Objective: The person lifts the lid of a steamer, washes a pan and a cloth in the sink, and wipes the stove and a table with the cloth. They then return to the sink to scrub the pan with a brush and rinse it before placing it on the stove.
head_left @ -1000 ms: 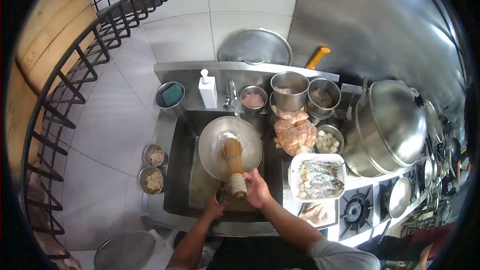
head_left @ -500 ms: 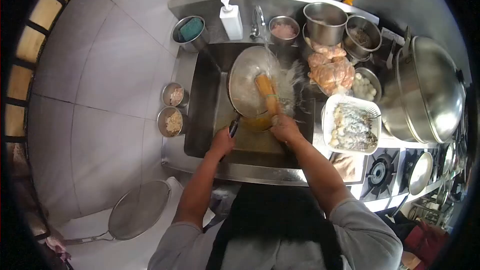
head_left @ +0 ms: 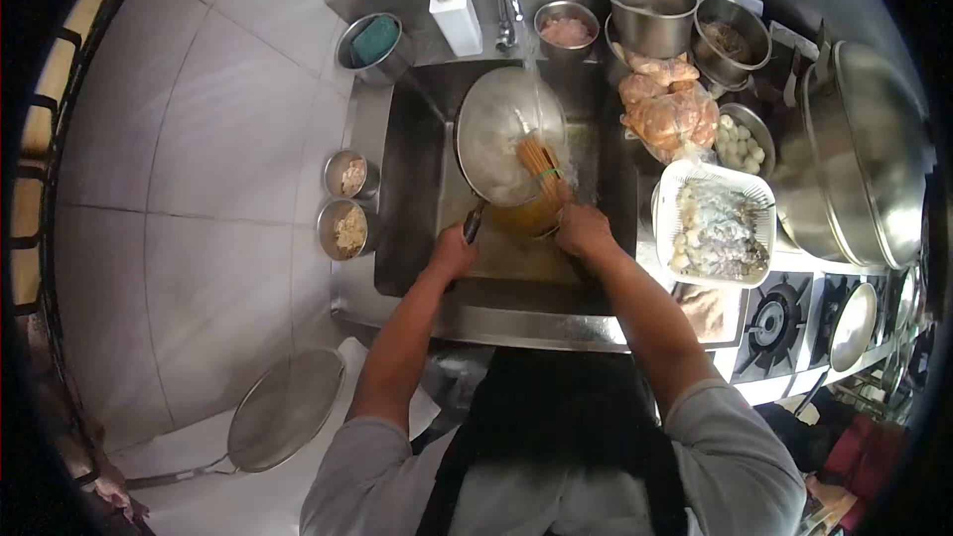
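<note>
A round metal pan (head_left: 496,129) is tilted in the steel sink (head_left: 412,179), with water running into it from the faucet (head_left: 507,18). My left hand (head_left: 455,250) is wrapped round the pan's black handle (head_left: 475,222). In my right hand (head_left: 584,230) is a bundle of thin wooden sticks (head_left: 539,161) tied with a green band, its tips against the inside of the pan. Beneath the pan and my right hand, a yellowish round object (head_left: 521,221) shows in part; what it is I cannot make out.
Right of the sink are a white basket of shrimp (head_left: 720,268), bagged raw meat (head_left: 673,121), metal pots (head_left: 650,15) and stove burners (head_left: 772,323). Two small bowls (head_left: 342,228) and a soap bottle (head_left: 457,22) line the sink. A strainer (head_left: 288,412) lies lower left. A person's arm (head_left: 832,498) shows lower right.
The camera view has shifted a little. The stick bundle has swept across the pan's inside and its tips look more fanned out; less water splashes to the right.
</note>
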`<state>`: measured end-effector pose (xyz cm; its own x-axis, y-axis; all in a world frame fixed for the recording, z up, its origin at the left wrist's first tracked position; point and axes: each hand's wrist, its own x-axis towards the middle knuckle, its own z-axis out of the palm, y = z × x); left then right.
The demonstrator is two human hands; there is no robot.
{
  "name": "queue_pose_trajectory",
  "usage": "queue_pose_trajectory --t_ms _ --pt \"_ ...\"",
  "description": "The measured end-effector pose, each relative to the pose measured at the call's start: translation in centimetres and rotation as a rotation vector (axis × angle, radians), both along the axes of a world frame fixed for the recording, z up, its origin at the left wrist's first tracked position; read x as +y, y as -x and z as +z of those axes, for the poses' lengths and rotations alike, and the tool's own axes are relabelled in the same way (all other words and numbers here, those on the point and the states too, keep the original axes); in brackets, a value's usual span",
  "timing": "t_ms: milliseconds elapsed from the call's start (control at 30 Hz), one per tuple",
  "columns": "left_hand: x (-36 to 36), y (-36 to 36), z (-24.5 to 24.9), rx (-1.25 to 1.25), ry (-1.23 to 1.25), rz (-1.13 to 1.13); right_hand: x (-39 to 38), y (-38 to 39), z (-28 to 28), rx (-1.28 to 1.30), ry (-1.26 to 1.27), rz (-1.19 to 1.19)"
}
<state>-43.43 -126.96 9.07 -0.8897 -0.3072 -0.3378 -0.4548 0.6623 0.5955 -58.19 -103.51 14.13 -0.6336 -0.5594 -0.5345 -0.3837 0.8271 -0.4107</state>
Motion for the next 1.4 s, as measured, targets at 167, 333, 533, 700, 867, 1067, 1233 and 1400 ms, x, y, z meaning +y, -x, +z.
queue_pose_trajectory --t_ms 167,333,533,700,867,1067,1233,1400 --pt "0.7 0.4 0.9 0.15 -0.036 0.007 0.0 -1.9 0.3 -0.006 0.153 -0.022" --pt "1.8 -0.2 -0.9 -0.052 -0.063 0.004 -0.9 -0.7 0.0 -0.094 0.105 -0.051" --pt "3.4 0.2 -0.1 -0.049 0.097 0.013 -0.1 -0.6 2.3 -0.018 0.064 -0.249" --pt "2.6 0.1 2.0 -0.144 -0.076 0.084 3.7 -1.1 4.9 -0.164 0.009 0.164" --pt "5.5 0.1 1.9 -0.228 -0.227 0.121 -3.5 2.3 -0.5 -0.254 0.101 -0.328" --pt "3.7 0.5 0.3 -0.185 -0.362 0.192 3.4 -0.5 1.0 -0.272 0.05 -0.027" --pt "3.4 0.0 -4.4 -0.192 0.0 -0.148 -3.4 2.1 1.8 -0.303 0.167 -0.4" --pt "4.8 -1.0 1.6 0.02 0.039 0.106 0.3 -4.6 6.7 -0.791 0.691 -0.246"
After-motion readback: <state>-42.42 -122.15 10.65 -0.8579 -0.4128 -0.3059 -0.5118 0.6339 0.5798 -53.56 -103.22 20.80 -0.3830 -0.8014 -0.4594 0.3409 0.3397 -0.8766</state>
